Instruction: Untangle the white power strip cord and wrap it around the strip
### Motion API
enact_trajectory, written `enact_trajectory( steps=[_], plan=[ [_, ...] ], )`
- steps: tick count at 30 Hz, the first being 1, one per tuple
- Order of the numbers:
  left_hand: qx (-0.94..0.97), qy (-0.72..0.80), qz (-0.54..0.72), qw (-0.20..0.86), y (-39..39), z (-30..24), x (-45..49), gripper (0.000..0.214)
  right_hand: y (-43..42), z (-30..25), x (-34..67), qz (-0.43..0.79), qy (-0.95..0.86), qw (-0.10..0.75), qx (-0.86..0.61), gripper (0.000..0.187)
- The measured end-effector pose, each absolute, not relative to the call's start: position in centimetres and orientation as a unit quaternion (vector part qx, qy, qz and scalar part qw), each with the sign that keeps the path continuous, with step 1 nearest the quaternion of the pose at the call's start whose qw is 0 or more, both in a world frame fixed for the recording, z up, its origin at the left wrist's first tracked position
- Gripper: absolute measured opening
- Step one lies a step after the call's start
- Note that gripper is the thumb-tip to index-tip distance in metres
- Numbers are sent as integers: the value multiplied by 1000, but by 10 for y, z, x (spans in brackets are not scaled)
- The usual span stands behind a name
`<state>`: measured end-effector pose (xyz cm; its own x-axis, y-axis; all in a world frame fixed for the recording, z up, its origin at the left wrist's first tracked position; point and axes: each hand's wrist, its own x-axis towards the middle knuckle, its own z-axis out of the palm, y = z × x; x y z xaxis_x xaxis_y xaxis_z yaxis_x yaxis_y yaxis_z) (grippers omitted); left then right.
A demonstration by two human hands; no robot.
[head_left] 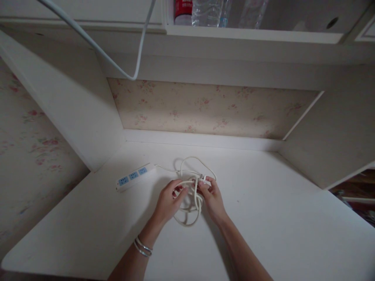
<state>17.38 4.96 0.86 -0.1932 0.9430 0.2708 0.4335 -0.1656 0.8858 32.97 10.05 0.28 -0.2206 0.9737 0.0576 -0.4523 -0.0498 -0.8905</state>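
Observation:
A white power strip (pixel 133 176) with blue sockets lies on the white desk (pixel 263 218), left of centre. Its white cord (pixel 191 183) runs right into a loose tangle of loops in the middle of the desk. My left hand (pixel 170 201) is closed around the cord loops on the left side of the tangle. My right hand (pixel 212 197) pinches the cord near its plug end (pixel 204 180) on the right side. Two silver bangles (pixel 143 247) sit on my left wrist.
The desk sits in an alcove with floral wallpaper (pixel 205 109) behind and white side panels. A shelf above holds a red-labelled container (pixel 183 11) and clear plastic bottles (pixel 208 12). Another white cable (pixel 96 47) hangs down at the upper left.

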Motion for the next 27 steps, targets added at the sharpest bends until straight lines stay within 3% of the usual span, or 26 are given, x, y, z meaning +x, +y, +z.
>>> enact_trajectory(
  steps=[12,15,18,20,22,27],
  plan=[
    [632,632,442,73,49,11,171,32,96,1,330,586,-520,506,-361,36],
    [628,639,438,71,49,8,169,20,92,4,331,563,-568,477,-366,49],
    [618,636,458,63,51,3,168,20,89,3,330,537,-610,443,-380,75],
    [611,633,471,63,53,1,167,18,88,1,329,515,-624,441,-390,82],
    [606,632,479,65,54,1,166,17,86,1,328,474,-632,453,-413,75],
    [597,625,498,76,55,0,166,19,88,2,331,308,-631,505,-501,36]
  ],
)
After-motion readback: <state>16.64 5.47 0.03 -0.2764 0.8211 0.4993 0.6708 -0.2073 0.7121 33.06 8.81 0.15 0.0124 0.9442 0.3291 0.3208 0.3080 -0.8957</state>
